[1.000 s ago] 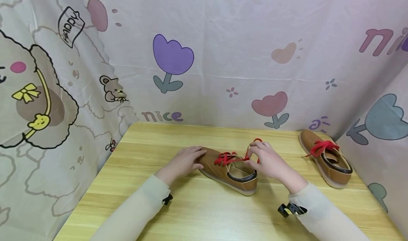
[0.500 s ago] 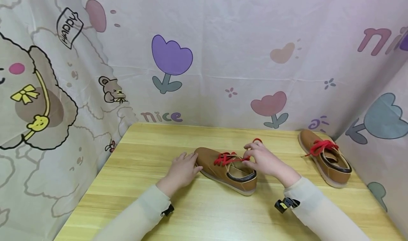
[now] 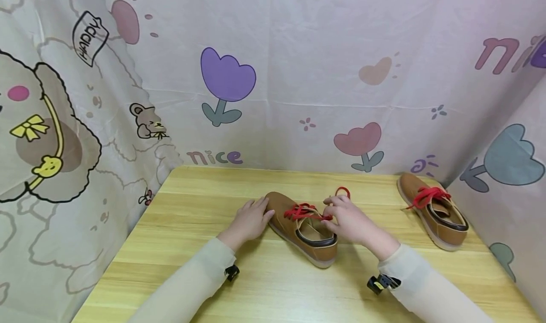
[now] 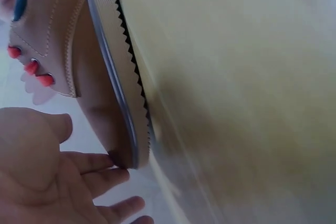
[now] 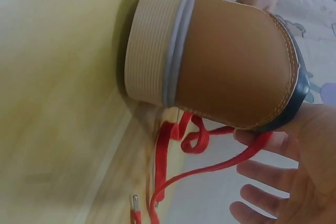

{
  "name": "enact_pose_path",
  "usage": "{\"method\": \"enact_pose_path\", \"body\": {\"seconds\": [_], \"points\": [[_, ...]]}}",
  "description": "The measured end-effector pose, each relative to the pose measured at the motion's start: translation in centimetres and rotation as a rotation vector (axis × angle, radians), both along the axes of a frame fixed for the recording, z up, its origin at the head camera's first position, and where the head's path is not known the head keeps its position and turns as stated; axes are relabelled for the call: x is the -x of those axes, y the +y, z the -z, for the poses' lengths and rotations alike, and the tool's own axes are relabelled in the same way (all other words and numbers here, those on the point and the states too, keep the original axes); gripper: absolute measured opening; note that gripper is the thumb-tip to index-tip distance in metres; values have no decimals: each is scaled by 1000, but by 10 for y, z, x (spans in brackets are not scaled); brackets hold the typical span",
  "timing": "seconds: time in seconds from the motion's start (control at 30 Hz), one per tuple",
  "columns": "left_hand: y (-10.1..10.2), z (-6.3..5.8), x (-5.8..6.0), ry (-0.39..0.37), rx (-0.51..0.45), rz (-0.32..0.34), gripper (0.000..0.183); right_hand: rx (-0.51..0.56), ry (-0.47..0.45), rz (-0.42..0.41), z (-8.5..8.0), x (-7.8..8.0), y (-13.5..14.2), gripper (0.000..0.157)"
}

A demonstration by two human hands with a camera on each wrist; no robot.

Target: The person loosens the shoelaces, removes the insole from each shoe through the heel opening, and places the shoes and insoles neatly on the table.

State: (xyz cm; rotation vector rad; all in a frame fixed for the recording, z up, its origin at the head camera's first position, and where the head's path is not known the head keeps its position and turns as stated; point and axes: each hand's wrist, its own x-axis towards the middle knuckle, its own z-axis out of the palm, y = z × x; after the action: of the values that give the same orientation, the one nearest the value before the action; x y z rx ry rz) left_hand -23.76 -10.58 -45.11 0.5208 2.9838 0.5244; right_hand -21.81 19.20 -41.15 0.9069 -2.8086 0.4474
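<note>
A brown leather shoe (image 3: pixel 283 214) with red laces lies on the table, toe pointing away and to the left. My left hand (image 3: pixel 250 220) is at its toe. In the left wrist view, two extended fingertips of that hand touch the toe (image 4: pixel 123 150), and the thumb stands apart. At the shoe's opening, my right hand (image 3: pixel 347 218) pinches a red shoelace (image 3: pixel 317 215) between thumb and forefinger. The heel (image 5: pixel 231 61) fills the right wrist view, partly hiding the thumb. Loose lace (image 5: pixel 205 169) hangs past the fingers down to the table, with its metal tip (image 5: pixel 135 202) showing.
A second brown shoe (image 3: pixel 448 235) stands at the table's right side, its red laces (image 3: pixel 428 197) tied in a bow. A patterned curtain (image 3: pixel 273 76) hangs behind and along both sides of the wooden table (image 3: pixel 204 190).
The shoe has turned a little, its heel swinging left and toward me, its toe moving away. My left hand has shifted slightly right with the toe. My right hand has come slightly left.
</note>
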Motion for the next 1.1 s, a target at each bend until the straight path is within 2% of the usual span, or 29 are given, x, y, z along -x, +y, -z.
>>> {"method": "enact_pose_path", "body": {"seconds": [0.23, 0.47, 0.63, 0.77, 0.87, 0.97, 1.1], "points": [[0, 4, 17, -17, -35, 36, 59, -22, 39, -16, 2, -7, -9, 12], [2, 3, 37, -54, -58, 81, 59, -28, 34, -3, 2, -9, -16, 16], [4, 3, 43, -82, -81, 93, 60, -46, 24, 9, 1, -9, -17, 23], [3, 0, 39, -76, -108, 74, 60, -44, -2, 11, -1, -8, -16, 26], [1, -5, 32, -47, -132, 60, 61, -20, -6, 14, -5, -6, -14, 27], [2, -11, 21, -10, -149, 68, 61, 16, 10, 25, -10, -1, -12, 26], [9, -20, 1, 27, -145, 70, 64, 48, 28, 44, -15, 5, -13, 23]]}}
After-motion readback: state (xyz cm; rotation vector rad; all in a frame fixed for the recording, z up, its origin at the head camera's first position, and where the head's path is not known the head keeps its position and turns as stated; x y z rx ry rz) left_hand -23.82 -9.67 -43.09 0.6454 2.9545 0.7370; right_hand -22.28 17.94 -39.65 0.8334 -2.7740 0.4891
